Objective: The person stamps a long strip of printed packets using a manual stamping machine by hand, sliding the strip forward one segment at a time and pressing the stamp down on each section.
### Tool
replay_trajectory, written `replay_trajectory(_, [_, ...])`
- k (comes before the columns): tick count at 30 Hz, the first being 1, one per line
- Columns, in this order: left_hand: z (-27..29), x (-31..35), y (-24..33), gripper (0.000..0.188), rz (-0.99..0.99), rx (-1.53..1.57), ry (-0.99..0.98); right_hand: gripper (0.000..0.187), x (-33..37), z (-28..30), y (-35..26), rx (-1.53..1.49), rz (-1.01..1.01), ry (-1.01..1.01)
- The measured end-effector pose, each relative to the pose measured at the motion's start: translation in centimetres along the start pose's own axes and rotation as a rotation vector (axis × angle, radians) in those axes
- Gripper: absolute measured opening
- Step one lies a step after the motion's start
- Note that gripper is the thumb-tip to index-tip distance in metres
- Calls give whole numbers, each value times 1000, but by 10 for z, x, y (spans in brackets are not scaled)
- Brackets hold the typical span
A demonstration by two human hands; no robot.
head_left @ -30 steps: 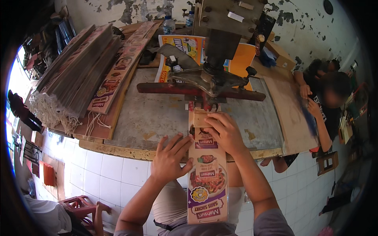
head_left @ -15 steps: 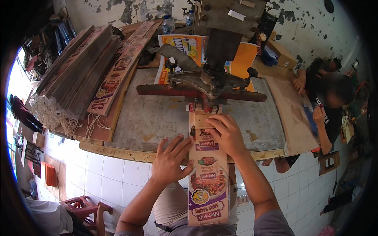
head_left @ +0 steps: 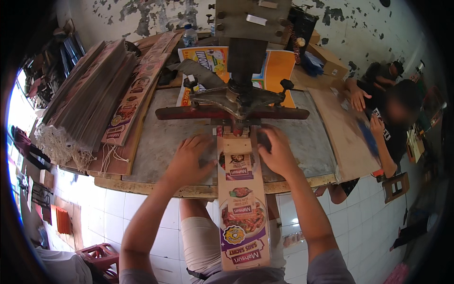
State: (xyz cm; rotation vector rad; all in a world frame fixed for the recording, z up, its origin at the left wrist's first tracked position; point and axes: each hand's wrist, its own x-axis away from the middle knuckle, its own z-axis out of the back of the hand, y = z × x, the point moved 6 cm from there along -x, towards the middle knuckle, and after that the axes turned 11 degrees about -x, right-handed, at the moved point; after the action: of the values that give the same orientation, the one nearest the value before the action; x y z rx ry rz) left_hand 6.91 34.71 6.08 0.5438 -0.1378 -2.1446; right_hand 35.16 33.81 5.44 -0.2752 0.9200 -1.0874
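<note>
You are feeding a long printed cardboard strip (head_left: 242, 208) under the press (head_left: 236, 97); the strip is lying lengthwise on the grey counter (head_left: 156, 142), its far end sitting beneath the red bar (head_left: 189, 113) and its near end hanging over the counter's edge toward your lap. Your left hand (head_left: 189, 158) is pressing flat on the counter, fingers spread, touching the strip's left edge. Your right hand (head_left: 276, 151) is resting open on the strip's right edge, gripping nothing. To your left, a tall stack of folded strips (head_left: 90, 99) is leaning beside loose printed strips (head_left: 135, 92). Behind the press, an orange poster (head_left: 279, 66) is lying flat. At the right, another person (head_left: 392, 118) is working over a wooden board (head_left: 343, 132).
</note>
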Motion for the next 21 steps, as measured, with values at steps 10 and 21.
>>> replay_trajectory(10, [-22,-27,-12,81,-166,-87,-94,62,-5,-7,14,3,13,-244])
replay_trajectory(21, [-24,-31,-7,82,-257,-306,-49,57,-3,-17,13,187,98,-256])
